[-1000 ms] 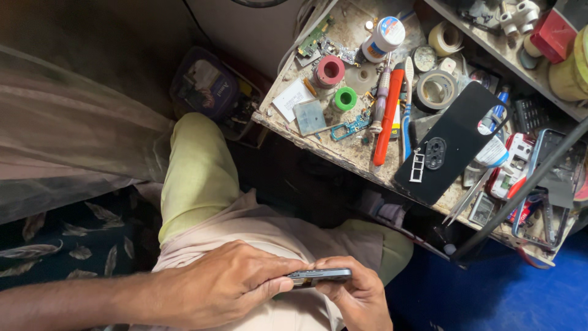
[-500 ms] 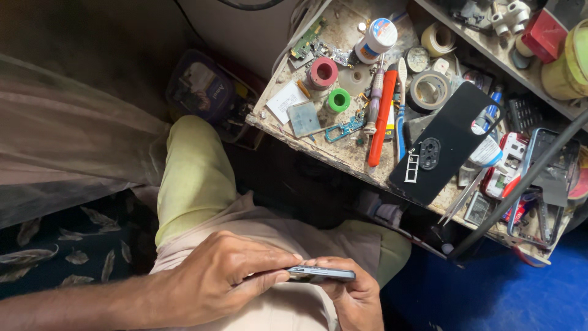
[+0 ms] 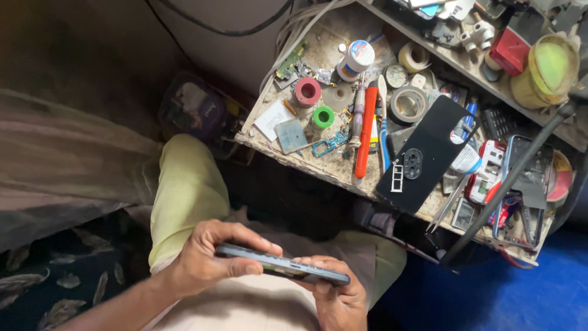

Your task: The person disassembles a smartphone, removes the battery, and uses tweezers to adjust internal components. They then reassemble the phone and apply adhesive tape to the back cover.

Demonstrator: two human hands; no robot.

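Left hand [image 3: 211, 260]: we see it curled around the near end of a phone [image 3: 282, 265], thumb along the lower edge and fingers over the top edge.
Right hand [image 3: 340, 300]: we see it closed under the phone's far end, fingertips gripping its edge.
Phone: we hold it edge-on and nearly flat between both hands, above our lap, well apart from the surface [image 3: 275, 150].
Legs: we see pale green trousers [image 3: 184, 184] under the hands, one knee rising towards the surface.
Surface: we find it dirty and crowded, up and right of the hands.
Back cover [image 3: 429, 153]: we see a black phone back lying tilted at the surface's near edge, with a camera cut-out.
Orange tool [image 3: 365, 132]: we see it lying lengthwise beside a blue-handled tool [image 3: 383, 129].
Tape rolls: we count a red roll [image 3: 306, 92], a green roll [image 3: 323, 116] just beside it, and a grey roll [image 3: 409, 103] further right.
Jar [image 3: 356, 59]: we see a white jar with a blue band near the back.
Tweezers [image 3: 450, 202]: we see them lying near the back cover's right side.
Floor [image 3: 520, 294]: we see blue at the lower right.
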